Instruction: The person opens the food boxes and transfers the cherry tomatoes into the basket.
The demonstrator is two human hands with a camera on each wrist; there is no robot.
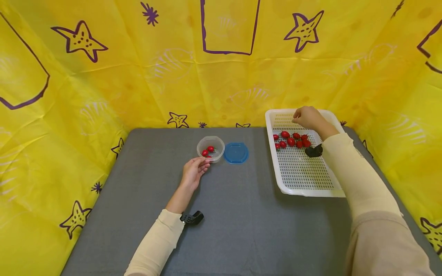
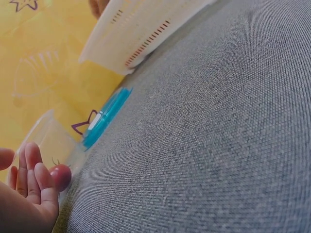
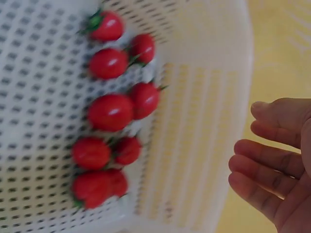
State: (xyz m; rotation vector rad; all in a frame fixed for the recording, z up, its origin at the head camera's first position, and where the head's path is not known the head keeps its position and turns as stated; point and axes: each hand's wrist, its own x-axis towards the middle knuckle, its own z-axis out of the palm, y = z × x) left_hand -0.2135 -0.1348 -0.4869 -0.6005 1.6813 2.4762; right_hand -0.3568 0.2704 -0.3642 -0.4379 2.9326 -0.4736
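My left hand (image 1: 194,173) is at the near side of a small clear plastic container (image 1: 221,142), pinching its rim between thumb and fingers. Several small red tomatoes (image 1: 210,148) lie inside, and one tomato (image 2: 60,177) shows through the wall in the left wrist view. My right hand (image 1: 308,117) hangs over the far end of a white plastic basket (image 1: 283,188), its fingers loosely bent and holding nothing. Below it, cherry tomatoes (image 3: 111,112) with green stems lie grouped on the basket's perforated floor.
A blue lid (image 1: 236,153) lies flat just right of the container, on the grey cloth-covered table (image 1: 228,230). Yellow patterned cloth (image 1: 221,88) stands behind the table and along both sides. The basket's raised rim borders the tomatoes at the right.
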